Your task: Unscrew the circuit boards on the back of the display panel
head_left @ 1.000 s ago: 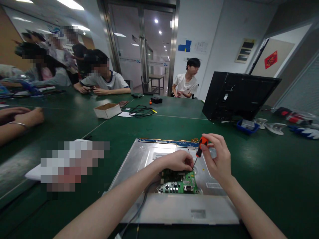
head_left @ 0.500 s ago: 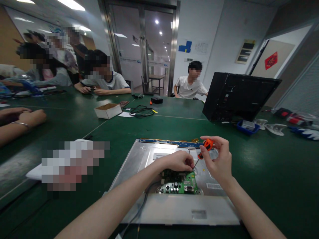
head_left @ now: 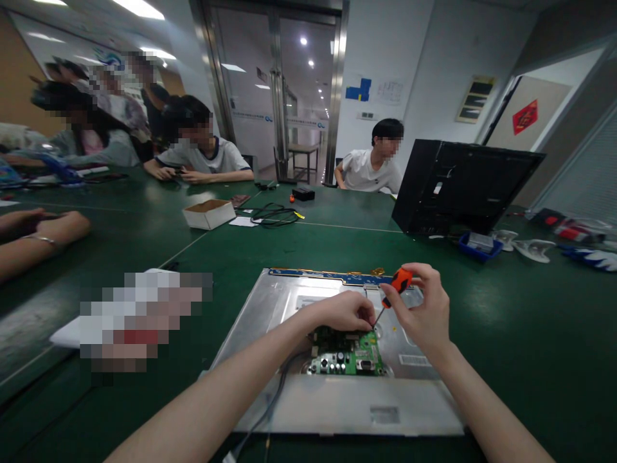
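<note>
My right hand (head_left: 427, 305) grips an orange and black screwdriver (head_left: 398, 285) by its handle. The thin shaft slants down to the upper right corner of a green circuit board (head_left: 369, 352). Right beside the tip, my left hand (head_left: 351, 310) has its fingers pinched together; whatever is between them is hidden. It covers part of the board's upper edge. The board sits on the silver metal back of a flat display panel (head_left: 250, 328), which lies on the green table. A blue circuit strip (head_left: 313, 276) runs along the panel's far edge.
A dark cable (head_left: 279, 392) crosses the panel's near left part. Further off are an open white box (head_left: 209, 215), a coiled black cable (head_left: 274, 216), a black monitor housing (head_left: 463, 186) and a blue tray (head_left: 479, 246). Another person's hands (head_left: 62, 228) rest at the left.
My right hand's fingers have shifted around the screwdriver handle, with the thumb slightly further left. My left hand keeps its place. The person across the table has leaned to the right.
</note>
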Tool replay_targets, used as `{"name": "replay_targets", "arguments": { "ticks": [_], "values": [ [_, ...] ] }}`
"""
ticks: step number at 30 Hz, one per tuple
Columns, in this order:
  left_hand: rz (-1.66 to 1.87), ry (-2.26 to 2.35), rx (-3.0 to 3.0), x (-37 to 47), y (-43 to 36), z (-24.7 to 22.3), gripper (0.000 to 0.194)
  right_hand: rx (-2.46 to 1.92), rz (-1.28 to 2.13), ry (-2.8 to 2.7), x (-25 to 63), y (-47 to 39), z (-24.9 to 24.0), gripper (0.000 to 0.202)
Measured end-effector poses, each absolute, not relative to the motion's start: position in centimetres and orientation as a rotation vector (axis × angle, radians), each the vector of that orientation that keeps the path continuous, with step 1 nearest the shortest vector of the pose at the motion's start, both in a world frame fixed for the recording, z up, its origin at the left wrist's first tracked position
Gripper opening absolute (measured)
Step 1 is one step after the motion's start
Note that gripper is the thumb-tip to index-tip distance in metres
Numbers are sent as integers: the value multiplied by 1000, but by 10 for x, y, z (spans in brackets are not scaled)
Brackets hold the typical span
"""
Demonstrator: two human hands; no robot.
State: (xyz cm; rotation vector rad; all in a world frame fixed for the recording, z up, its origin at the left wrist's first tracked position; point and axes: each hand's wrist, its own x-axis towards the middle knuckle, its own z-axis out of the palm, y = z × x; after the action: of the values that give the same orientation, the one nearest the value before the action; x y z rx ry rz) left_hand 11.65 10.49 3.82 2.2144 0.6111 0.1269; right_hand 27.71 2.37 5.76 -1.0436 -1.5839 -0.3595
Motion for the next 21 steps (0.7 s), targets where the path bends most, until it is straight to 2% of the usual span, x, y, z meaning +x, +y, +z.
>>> {"name": "replay_targets", "arguments": {
  "ticks": [6,13,17,21],
  "values": [
    [139,609,2232,116,105,38,10,-1051,-361,-1617,277,22,60,23],
    [146,608,2241,116,105,38,9,-1057,-291,-1600,277,22,56,24],
    [150,617,2242,117,105,36,11,-1054,-247,-1517,275,23,53,32],
    [149,615,2240,117,105,35,11,-1057,-253,-1539,275,23,54,28]
  ]
}}
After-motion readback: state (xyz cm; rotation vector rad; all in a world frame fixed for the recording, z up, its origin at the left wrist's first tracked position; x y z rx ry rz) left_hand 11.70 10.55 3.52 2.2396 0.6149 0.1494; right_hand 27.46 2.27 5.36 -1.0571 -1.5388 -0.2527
